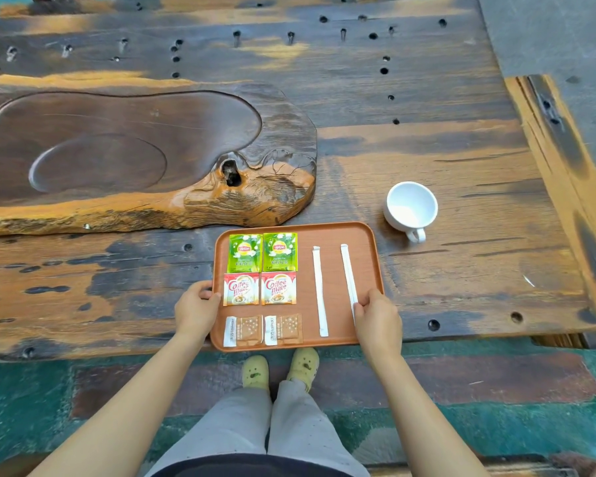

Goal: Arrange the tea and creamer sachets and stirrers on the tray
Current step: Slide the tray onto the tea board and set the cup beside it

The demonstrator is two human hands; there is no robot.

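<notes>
An orange-brown tray [334, 235] lies at the table's near edge. On its left half sit two green tea sachets [244, 253] [279, 252], below them two red-and-white creamer sachets [241, 289] [278, 288], and at the bottom two brown sugar sachets [243, 331] [283, 329]. Two white wrapped stirrers [319, 290] [348, 273] lie lengthwise on the right half. My left hand [195, 309] grips the tray's left rim. My right hand [377, 320] grips the right rim and covers the lower end of the right stirrer.
A white cup [412, 208] lies tilted on the table just beyond the tray's far right corner. A large carved wooden tea board [145, 153] fills the left of the table. The table edge runs under the tray; my legs and shoes stand below.
</notes>
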